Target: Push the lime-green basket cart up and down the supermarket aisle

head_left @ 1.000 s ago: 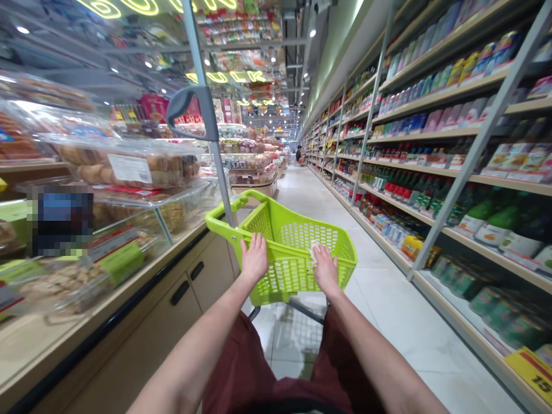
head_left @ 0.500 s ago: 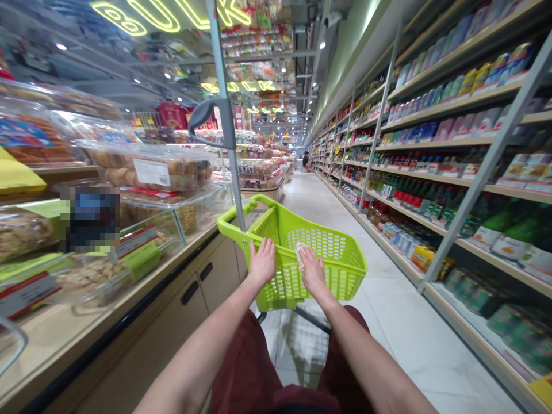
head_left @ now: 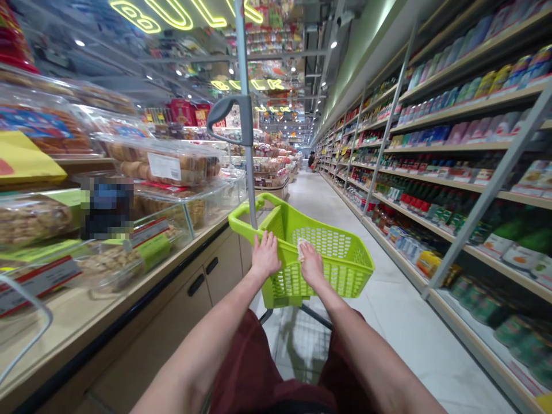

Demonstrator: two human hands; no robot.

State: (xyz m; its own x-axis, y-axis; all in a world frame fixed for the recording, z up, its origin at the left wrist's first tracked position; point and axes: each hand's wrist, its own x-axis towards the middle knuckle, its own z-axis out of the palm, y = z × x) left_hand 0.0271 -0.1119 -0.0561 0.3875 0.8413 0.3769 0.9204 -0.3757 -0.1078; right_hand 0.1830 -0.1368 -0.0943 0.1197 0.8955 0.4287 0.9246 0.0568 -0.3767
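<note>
A lime-green plastic shopping basket on wheels (head_left: pixel 340 270) stands in the aisle right in front of me. My left hand (head_left: pixel 265 256) rests on its near rim, fingers curled over the edge. My right hand (head_left: pixel 310 264) presses on the same rim a little to the right, with a small white piece of paper or cloth (head_left: pixel 301 247) under its fingers. A grey pole with a curved handle (head_left: pixel 241 118) rises from the basket's left corner.
On the left runs a counter (head_left: pixel 142 293) with clear boxes of baked goods (head_left: pixel 159 164) and cabinet doors below. Shelves of bottles and cans (head_left: pixel 452 195) line the right. The tiled aisle (head_left: pixel 401 328) runs ahead; a person (head_left: pixel 310 159) is far down it.
The basket and I have moved forward along the aisle; the counter display has slid past on the left. My right hand has shifted left along the rim, closer to my left hand.
</note>
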